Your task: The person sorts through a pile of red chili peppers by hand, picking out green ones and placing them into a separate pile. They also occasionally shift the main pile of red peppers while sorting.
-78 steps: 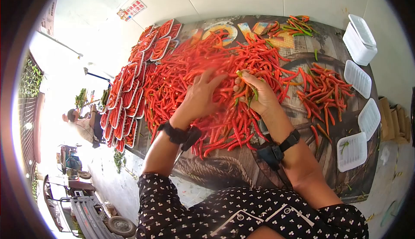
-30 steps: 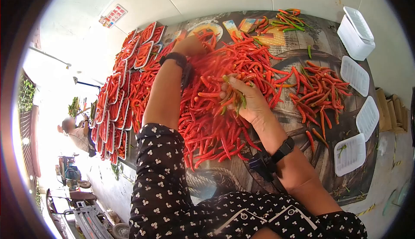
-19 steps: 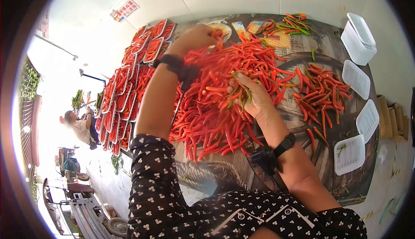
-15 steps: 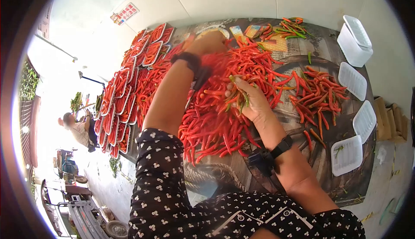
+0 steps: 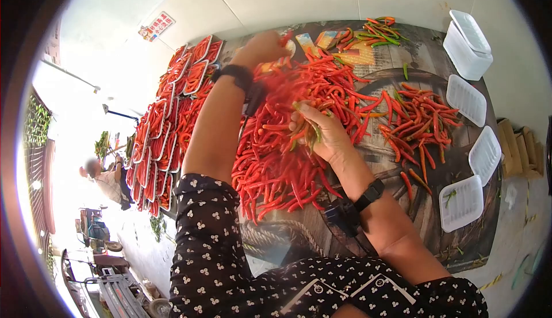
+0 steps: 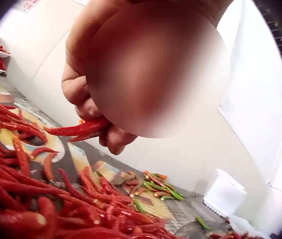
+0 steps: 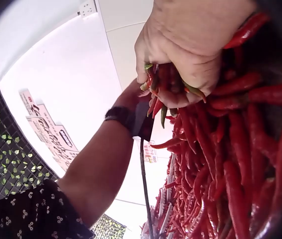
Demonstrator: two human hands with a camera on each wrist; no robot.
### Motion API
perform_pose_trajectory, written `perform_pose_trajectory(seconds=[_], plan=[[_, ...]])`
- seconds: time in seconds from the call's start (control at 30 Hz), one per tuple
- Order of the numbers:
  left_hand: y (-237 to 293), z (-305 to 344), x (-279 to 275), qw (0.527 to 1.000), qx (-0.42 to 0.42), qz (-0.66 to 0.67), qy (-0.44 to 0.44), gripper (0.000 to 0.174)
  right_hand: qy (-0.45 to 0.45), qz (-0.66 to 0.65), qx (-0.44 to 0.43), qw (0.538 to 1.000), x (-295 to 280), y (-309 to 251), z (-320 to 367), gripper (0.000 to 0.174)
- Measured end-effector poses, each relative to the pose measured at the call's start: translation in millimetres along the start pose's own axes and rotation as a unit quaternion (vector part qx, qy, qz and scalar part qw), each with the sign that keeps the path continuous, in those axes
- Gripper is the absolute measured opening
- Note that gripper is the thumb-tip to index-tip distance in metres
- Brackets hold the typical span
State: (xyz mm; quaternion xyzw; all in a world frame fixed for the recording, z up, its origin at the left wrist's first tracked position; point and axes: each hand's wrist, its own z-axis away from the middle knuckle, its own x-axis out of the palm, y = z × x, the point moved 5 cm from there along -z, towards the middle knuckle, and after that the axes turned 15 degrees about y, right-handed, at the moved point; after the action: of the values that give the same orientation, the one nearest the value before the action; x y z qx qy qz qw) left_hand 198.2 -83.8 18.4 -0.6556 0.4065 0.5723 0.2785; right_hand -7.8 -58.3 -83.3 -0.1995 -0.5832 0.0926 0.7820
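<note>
A large heap of red chili peppers covers the middle of the table. My left hand is stretched over the far side of the heap. In the left wrist view its fingers pinch a couple of red chilies, raised above the heap; a blurred patch hides most of that hand. My right hand stays over the near right part of the heap, fingers curled round a small bunch of greenish and red chilies.
Filled trays of red chilies are stacked along the left edge. To the right lie a smaller chili pile, white trays and a tray stack. Green and orange chilies lie at the back. A person is outside, left.
My left hand has gone from spread fingers over the heap's middle to its far side, shifting about there, and now pinches red chilies. The right hand keeps its bunch in nearly the same place.
</note>
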Motion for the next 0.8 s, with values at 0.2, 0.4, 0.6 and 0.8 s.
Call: perform_pose_trajectory(seconds=[0.2, 0.4, 0.6, 0.8], plan=[[83.9, -34.1, 35.4, 0.98, 0.184, -0.049, -0.057, 0.031, 0.037, 0.0, -0.014, 0.999, -1.5, -1.0, 2.0, 0.016], [108.9, -51.7, 91.9, 0.963, 0.172, -0.128, -0.161, 0.033, 0.044, -0.007, -0.005, 0.999, -1.0, 0.7, -0.7, 0.02], [85.1, -64.5, 131.0, 0.945, 0.267, -0.148, -0.122, 0.042, 0.042, 0.0, -0.023, 0.999, -0.7, 1.7, 1.7, 0.018], [74.7, -21.7, -1.2, 0.995, 0.086, 0.039, -0.008, 0.029, 0.013, -0.013, -0.004, 1.0, -2.5, -1.1, 1.5, 0.021]])
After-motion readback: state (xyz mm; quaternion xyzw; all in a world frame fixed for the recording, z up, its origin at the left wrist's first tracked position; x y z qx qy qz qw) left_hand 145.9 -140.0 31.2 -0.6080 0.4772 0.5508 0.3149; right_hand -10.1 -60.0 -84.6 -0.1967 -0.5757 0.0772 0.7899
